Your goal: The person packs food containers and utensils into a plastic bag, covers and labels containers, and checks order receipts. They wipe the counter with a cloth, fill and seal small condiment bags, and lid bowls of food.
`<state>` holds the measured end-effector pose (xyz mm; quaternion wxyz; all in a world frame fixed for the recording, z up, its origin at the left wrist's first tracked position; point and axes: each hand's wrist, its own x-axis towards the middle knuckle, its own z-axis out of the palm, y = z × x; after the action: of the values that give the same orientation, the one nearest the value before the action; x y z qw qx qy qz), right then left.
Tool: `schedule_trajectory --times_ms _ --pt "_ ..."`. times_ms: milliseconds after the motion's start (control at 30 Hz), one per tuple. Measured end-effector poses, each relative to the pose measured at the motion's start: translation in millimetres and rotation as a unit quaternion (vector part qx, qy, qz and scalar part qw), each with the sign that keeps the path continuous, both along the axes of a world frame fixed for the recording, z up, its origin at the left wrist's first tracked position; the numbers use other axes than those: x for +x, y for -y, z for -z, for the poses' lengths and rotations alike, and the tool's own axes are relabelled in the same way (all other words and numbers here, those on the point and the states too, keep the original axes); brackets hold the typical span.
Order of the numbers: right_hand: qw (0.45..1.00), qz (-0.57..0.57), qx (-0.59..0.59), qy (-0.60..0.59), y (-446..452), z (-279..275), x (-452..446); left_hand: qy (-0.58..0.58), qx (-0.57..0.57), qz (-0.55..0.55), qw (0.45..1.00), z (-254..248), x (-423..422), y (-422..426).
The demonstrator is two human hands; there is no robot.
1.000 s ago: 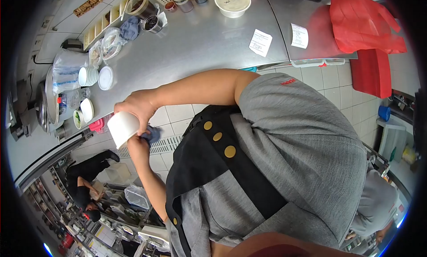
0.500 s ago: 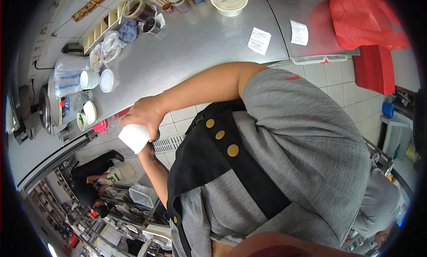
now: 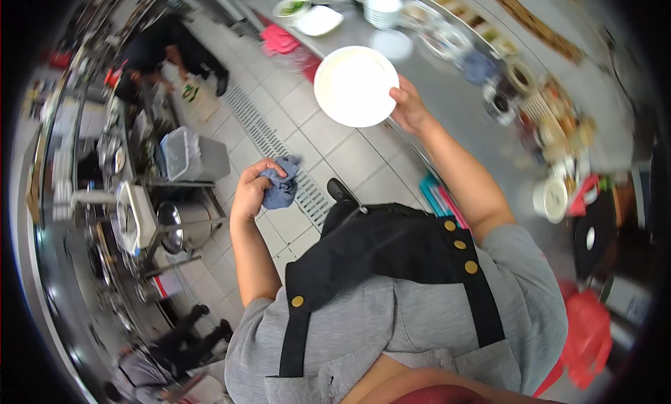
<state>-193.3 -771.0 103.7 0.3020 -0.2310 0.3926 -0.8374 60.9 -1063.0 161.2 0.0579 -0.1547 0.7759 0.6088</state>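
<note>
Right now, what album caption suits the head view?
Right hand holding a white bowl, left hand a blue-grey cloth.

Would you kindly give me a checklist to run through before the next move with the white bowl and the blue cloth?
1. Right hand holding the white bowl at its edge: ok.
2. Left hand holding the blue cloth: ok.
3. Cloth and bowl apart: ok, a clear gap shows between them.
4. Bowl set down on the counter: not ok, it is held up in the hand.
5. Bowl clean: cannot tell, its surface is washed out by brightness.
</note>
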Motion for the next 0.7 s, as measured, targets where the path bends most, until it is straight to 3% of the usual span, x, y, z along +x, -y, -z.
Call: schedule_trajectory --times_ms 67,133,200,267,333,367,500,567,600,667,700 --pt "1.0 -0.024 -0.004 0.013 59.8 11.2 -9.7 -0.126 0.17 -0.152 0.965 -12.2 8.6 26.1" --pt "0.993 0.019 0.113 -0.02 129.7 54.1 -24.3 -0.178 0.227 -0.198 0.937 -21.9 11.6 64.5" --pt "0.951 -0.007 0.194 -0.24 189.2 34.3 -12.3 -0.221 0.339 -0.238 0.883 -6.1 -3.6 94.5" --pt "0.972 -0.085 0.154 -0.154 244.8 21.9 11.3 -0.282 0.454 -0.235 0.812 16.7 -28.1 117.2" --pt "0.981 -0.126 0.065 -0.131 304.0 26.8 35.7 -0.279 0.515 -0.307 0.75 25.6 -44.5 135.2" --pt "0.976 -0.135 0.083 -0.147 332.4 18.9 46.4 -0.32 0.49 -0.298 0.754 51.7 -56.2 146.4" --pt "0.96 -0.213 0.101 -0.149 427.2 -3.2 29.2 -0.305 0.469 -0.292 0.776 36.6 -71.7 217.8" --pt "0.947 -0.256 0.1 -0.167 469.8 -6.1 4.5 -0.302 0.245 -0.212 0.897 38.2 -82.7 263.0" --pt "0.946 -0.26 0.101 -0.167 493.4 -4.5 -9.8 -0.303 0.245 -0.216 0.895 30.2 -89.3 289.5" --pt "0.929 -0.275 0.089 -0.231 542.0 1.6 -40.8 -0.157 -0.031 -0.102 0.982 9.3 -105.9 345.3" --pt "0.919 -0.28 0.098 -0.26 564.7 0.8 -57.4 -0.172 -0.06 -0.118 0.976 26.7 -118.6 369.5"
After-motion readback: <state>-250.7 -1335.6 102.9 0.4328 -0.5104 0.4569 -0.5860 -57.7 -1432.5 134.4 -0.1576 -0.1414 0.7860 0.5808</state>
